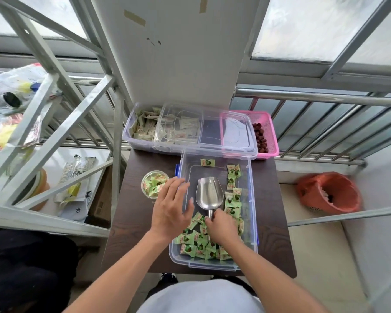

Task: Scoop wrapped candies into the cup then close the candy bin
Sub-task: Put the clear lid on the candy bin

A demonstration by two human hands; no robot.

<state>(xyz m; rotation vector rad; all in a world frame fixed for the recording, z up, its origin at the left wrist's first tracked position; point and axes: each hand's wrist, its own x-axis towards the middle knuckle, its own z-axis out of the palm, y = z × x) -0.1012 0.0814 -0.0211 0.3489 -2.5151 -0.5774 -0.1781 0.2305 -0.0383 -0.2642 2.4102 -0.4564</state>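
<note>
Clear plastic candy bin, lid off, stood on a dark wood-grain table. Green wrapped candies lay heaped at its near end and along its right wall. Silver metal scoop, bowl empty, lay mid-bin; the right hand gripped its handle, fingers curled round it. Left hand was over the bin's left wall, fingers straight and spread, holding nothing. Small clear plastic cup, full of candies, stood just left of the bin. Transparent lid lay across a packet-filled box and a pink mesh basket.

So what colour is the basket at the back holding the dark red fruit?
Pink; the basket shows best in the head view.
</note>
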